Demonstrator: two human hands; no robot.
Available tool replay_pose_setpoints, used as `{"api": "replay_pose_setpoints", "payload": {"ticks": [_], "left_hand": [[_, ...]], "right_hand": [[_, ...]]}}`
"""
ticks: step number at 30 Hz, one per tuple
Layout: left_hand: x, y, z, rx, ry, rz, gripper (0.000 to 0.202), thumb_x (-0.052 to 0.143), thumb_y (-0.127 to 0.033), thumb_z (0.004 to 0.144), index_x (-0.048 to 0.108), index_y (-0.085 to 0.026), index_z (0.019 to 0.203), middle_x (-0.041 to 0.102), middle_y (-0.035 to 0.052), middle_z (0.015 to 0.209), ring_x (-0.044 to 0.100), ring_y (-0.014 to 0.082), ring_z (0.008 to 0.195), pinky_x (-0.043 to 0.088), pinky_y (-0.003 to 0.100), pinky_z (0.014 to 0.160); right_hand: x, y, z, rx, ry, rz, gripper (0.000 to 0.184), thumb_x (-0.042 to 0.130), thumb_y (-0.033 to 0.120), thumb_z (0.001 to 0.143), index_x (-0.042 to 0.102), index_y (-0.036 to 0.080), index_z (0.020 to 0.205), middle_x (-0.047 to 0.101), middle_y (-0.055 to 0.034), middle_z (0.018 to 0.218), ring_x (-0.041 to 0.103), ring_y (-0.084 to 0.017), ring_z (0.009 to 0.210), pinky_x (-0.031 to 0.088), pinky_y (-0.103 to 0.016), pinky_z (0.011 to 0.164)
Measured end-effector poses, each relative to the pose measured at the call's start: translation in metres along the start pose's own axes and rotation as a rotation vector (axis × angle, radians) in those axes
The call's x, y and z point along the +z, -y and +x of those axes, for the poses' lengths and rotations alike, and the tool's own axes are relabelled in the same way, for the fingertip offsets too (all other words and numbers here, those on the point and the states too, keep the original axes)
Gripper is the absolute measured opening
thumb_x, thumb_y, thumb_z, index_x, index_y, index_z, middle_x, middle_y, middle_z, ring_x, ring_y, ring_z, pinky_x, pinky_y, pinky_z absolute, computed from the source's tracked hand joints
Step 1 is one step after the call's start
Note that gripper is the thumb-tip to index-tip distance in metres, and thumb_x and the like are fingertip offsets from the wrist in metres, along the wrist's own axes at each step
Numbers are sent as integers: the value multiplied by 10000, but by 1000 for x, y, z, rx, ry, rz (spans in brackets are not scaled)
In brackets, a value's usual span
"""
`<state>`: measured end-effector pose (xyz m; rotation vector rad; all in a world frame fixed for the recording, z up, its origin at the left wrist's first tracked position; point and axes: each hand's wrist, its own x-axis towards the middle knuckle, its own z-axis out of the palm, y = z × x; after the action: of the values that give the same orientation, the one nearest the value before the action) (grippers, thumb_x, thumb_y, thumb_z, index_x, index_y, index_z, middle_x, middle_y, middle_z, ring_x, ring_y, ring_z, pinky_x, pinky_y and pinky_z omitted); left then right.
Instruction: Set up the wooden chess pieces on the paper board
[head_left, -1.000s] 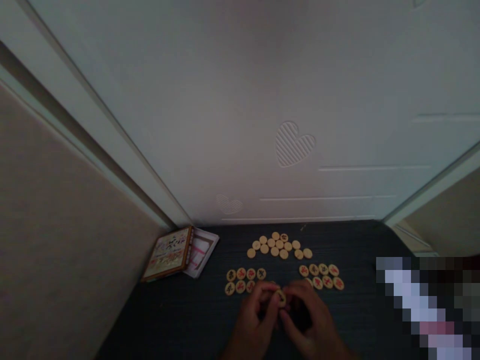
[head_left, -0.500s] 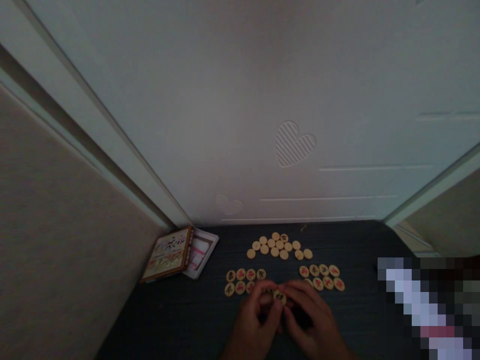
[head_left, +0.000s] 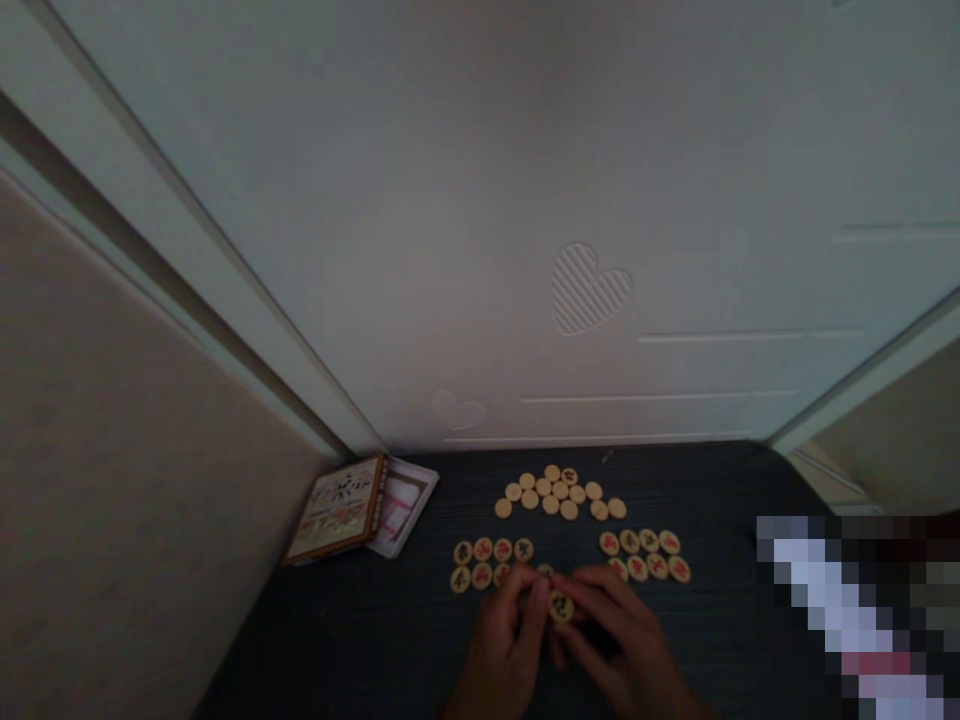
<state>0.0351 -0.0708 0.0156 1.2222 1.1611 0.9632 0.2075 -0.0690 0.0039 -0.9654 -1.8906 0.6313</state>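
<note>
Near the table's front, my left hand (head_left: pixel 504 632) and my right hand (head_left: pixel 621 625) meet with curled fingers around a round wooden Chinese chess piece (head_left: pixel 561 606), its black character facing me. The right fingers grip its right side; the left thumb and fingertips press at its left edge. Just behind the fingertips, another piece (head_left: pixel 545 572) shows in part. To the left, two rows of face-up pieces (head_left: pixel 482 549) carry red and black characters, partly covered by my left hand. A matching two-row group (head_left: pixel 649 541) lies beyond my right hand.
Farther back is a loose cluster of pieces (head_left: pixel 559 490), mostly blank side up. A framed picture-like box (head_left: pixel 337 508) leans over a white tray or box (head_left: pixel 403 505) at the table's left. The dark table (head_left: pixel 360 640) meets a white panel with embossed hearts (head_left: pixel 589 288).
My left thumb has slid off the front of the piece to its left edge. The piece has moved slightly down, and its character shows more fully. The laid-out pieces stay as they were.
</note>
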Motion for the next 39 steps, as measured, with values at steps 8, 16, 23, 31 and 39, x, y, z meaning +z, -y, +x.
{"api": "replay_pose_setpoints", "payload": {"ticks": [8,16,23,31,39], "left_hand": [[2,0,-1,-2,61,-13,328,656,-502,916,580,-187,964,650,-24,634,604,111,520,473,200,525],[1,-7,-1,6,110,71,339,537,-492,990,614,-171,914,744,43,784,652,124,550,503,223,550],[1,-7,-1,84,46,168,530,349,-557,1040,611,-176,779,627,9,564,617,142,544,480,235,569],[0,-5,-2,83,199,296,451,418,-478,1035,606,-185,747,642,-7,547,584,114,465,446,217,527],[-1,-5,-3,315,219,665,365,533,-336,980,587,-202,645,585,-32,552,542,109,513,376,234,556]], "right_hand": [[-3,0,-5,65,53,17,513,577,155,942,558,326,1425,632,-95,1199,672,-205,1061,610,-324,893],[-3,0,-4,66,68,55,440,603,210,956,590,305,1385,648,-88,1168,675,-201,1039,611,-325,883],[-6,4,-2,56,39,-13,410,622,236,950,622,289,1356,674,-88,1139,684,-209,1021,615,-338,865],[-23,-3,2,84,-94,-193,395,515,231,1001,610,267,1383,686,-101,1200,653,-234,1135,532,-430,1030],[-51,-7,24,40,-8,-231,287,538,286,1010,670,271,1265,725,-75,1198,674,-236,1117,550,-428,983]]}}
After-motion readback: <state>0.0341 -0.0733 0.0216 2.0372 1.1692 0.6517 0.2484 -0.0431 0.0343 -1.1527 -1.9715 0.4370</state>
